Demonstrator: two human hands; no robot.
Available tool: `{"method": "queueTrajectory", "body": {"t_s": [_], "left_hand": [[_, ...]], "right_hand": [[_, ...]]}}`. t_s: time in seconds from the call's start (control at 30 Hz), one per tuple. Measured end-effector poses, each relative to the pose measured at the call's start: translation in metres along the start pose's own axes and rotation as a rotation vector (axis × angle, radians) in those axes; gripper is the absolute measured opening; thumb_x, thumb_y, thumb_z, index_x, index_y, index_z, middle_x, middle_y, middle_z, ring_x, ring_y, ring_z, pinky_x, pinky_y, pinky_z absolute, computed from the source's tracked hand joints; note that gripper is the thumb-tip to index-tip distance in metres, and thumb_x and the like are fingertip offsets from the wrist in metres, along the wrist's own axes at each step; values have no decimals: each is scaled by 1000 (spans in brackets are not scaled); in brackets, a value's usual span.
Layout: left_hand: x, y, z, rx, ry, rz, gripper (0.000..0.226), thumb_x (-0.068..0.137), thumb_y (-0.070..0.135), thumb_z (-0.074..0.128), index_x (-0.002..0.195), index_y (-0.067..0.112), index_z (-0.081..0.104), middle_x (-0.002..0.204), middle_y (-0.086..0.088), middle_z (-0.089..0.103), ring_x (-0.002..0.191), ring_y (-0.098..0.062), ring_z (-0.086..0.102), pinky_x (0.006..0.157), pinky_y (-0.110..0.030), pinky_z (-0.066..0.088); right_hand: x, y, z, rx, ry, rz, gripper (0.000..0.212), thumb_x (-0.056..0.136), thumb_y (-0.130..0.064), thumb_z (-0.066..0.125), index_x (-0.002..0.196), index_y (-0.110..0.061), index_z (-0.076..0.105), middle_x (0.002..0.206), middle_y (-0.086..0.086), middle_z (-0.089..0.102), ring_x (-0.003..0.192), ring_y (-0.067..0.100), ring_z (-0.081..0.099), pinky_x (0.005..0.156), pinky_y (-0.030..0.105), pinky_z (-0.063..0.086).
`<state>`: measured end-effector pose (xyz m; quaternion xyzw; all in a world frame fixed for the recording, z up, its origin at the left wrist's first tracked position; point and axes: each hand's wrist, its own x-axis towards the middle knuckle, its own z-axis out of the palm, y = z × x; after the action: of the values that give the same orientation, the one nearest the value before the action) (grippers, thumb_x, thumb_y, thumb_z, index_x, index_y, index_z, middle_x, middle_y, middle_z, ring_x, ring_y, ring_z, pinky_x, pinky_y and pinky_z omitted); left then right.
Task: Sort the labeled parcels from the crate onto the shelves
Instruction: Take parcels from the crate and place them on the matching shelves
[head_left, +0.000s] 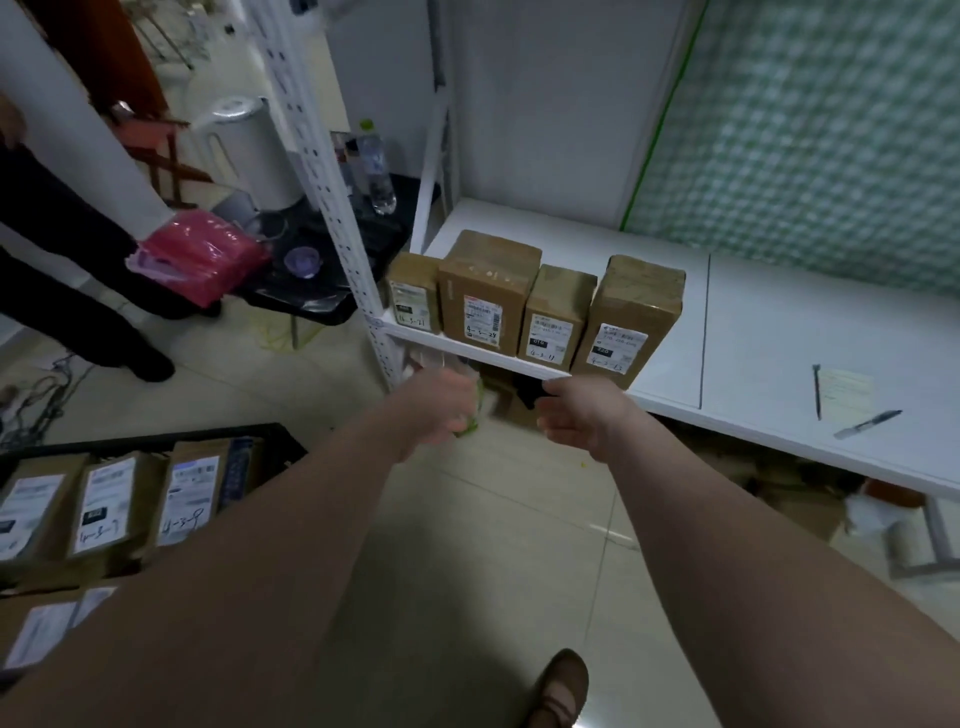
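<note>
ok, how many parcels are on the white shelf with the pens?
4, upright in a row at the shelf front left: leftmost parcel, second parcel, third parcel, rightmost parcel. Smaller ones behind could be hidden.

This looks like a parcel storeroom or pick-up depot. White slotted steel shelving (779, 322) carries brown cardboard parcels (488, 291) with printed shipping labels and handwritten codes. A black crate (208, 434) on the tiled floor (467, 519) holds more.
</note>
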<state>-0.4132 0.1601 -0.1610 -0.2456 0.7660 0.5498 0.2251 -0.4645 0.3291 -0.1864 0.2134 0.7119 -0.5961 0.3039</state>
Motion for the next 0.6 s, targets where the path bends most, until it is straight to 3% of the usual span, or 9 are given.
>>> {"method": "queueTrajectory", "body": {"t_s": [0.07, 0.2, 0.3, 0.37, 0.47, 0.6], "left_hand": [[-31, -21, -24, -45, -37, 34, 15, 97, 7, 48, 92, 18, 57, 90, -5, 59, 73, -12, 55, 61, -22, 47], [-96, -95, -97, -187, 16, 3, 16, 98, 8, 47, 100, 18, 58, 81, -2, 59, 68, -15, 54, 61, -25, 40], [-149, -148, -167, -220, 79, -56, 20, 100, 11, 43, 84, 18, 53, 76, -1, 52, 65, -14, 47, 59, -25, 35], [-183, -175, -213, -224, 221, -54, 21, 97, 12, 46, 78, 16, 53, 77, -3, 53, 66, -15, 49, 60, -27, 38], [-236, -204, -268, -239, 436, -18, 22, 97, 10, 48, 75, 15, 52, 81, -5, 54, 70, -18, 53, 62, -28, 41], [-286, -239, -314, -386, 556, -12, 14, 96, 8, 49, 85, 13, 57, 82, -8, 56, 67, -18, 53, 63, -27, 43]], "right_hand": [[-26, 7, 26, -19, 11, -23, 9, 100, -16, 51, 96, -10, 57, 78, 5, 58, 64, 16, 52, 63, 28, 47], [-77, 24, 101, -73, 1, -73, 12, 98, -21, 54, 98, -10, 60, 89, 6, 62, 71, 17, 56, 67, 30, 49], [-119, 36, 176, -125, -84, -122, 15, 96, -22, 56, 106, -11, 61, 86, 5, 61, 66, 16, 55, 60, 27, 48], [-149, 39, 225, -148, -155, -161, 17, 96, -19, 56, 109, -9, 61, 84, 4, 61, 65, 16, 55, 55, 26, 48], [-193, 42, 291, -180, -271, -214, 6, 97, -16, 54, 98, -11, 57, 80, 4, 59, 65, 16, 54, 60, 27, 47], [-229, 52, 354, -267, -348, -258, 5, 97, -17, 56, 95, -13, 58, 80, 4, 60, 61, 15, 53, 58, 25, 44]]}}
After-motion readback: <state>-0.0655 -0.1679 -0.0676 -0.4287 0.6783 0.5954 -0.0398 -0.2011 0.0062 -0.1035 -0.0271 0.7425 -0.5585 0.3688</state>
